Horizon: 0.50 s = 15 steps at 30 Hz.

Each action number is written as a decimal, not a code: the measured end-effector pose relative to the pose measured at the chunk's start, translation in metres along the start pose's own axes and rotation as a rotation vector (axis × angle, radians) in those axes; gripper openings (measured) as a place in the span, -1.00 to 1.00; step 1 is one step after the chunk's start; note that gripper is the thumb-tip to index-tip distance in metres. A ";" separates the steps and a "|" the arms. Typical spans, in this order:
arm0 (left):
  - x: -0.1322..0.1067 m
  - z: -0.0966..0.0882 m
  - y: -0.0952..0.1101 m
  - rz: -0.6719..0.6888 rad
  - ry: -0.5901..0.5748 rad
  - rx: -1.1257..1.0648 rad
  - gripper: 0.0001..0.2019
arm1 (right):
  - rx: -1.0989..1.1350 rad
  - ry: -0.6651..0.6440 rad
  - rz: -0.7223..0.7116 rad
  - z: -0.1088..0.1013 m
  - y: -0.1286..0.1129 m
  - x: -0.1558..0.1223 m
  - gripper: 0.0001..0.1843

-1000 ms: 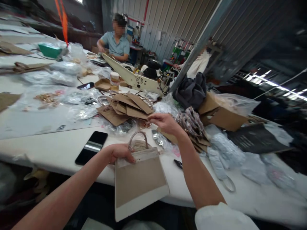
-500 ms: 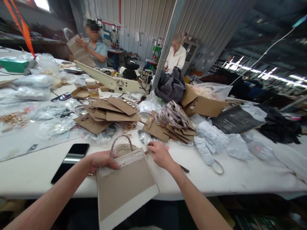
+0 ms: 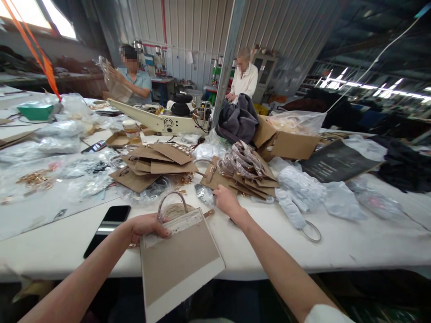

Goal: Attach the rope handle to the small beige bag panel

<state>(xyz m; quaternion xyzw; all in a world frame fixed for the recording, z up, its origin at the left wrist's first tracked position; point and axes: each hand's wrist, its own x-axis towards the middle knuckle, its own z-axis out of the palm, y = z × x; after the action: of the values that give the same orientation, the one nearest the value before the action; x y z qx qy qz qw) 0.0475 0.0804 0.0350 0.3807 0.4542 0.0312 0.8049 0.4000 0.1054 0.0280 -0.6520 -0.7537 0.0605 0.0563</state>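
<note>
My left hand [image 3: 144, 227] grips the top left corner of a flat tan and white handbag panel [image 3: 180, 262] that hangs over the table's near edge, its looped handle [image 3: 170, 202] lying on the table. My right hand [image 3: 228, 202] reaches past the panel's top right corner and rests at a small clear plastic packet [image 3: 204, 194], fingers curled on it. Just beyond lies a pile of brown card pieces with wrapped handles [image 3: 245, 168].
A black phone [image 3: 107, 223] lies left of my left hand. Stacked brown card panels [image 3: 155, 163], plastic bags of metal fittings [image 3: 33, 179], an open carton [image 3: 286, 143] and a white machine [image 3: 151, 119] cover the table. Two people work at the far side.
My right hand drew back from the card pile to the panel's corner, then slid forward onto the plastic packet. My left hand kept its hold on the panel. The view turned right.
</note>
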 end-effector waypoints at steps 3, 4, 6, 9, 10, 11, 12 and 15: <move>0.001 -0.002 -0.001 0.011 0.012 -0.017 -0.33 | -0.039 -0.042 -0.028 -0.002 0.001 0.003 -0.72; 0.002 -0.002 -0.001 0.009 0.012 -0.013 -0.32 | -0.046 -0.050 -0.038 -0.003 0.003 0.003 -0.73; 0.002 -0.002 0.000 -0.003 0.014 0.002 -0.33 | -0.049 -0.060 -0.060 -0.006 0.005 0.003 -0.77; 0.000 -0.001 0.000 -0.014 0.046 0.005 -0.33 | -0.033 -0.071 -0.098 -0.010 0.012 0.005 -0.82; 0.000 -0.001 0.000 -0.012 0.056 0.001 -0.33 | -0.024 -0.076 -0.114 -0.011 0.014 0.005 -0.83; -0.001 -0.001 0.000 -0.007 0.062 -0.002 -0.33 | -0.015 -0.080 -0.130 -0.013 0.017 0.006 -0.84; -0.001 -0.001 -0.001 0.000 0.059 -0.001 -0.34 | -0.006 -0.083 -0.146 -0.013 0.019 0.007 -0.83; 0.000 -0.002 -0.002 0.016 0.021 0.012 -0.36 | 0.018 -0.092 -0.185 -0.015 0.024 0.007 -0.72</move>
<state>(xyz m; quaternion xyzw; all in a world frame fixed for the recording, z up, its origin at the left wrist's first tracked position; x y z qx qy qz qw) 0.0455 0.0803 0.0329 0.3889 0.4596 0.0387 0.7975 0.4246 0.1161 0.0390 -0.5757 -0.8118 0.0919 0.0327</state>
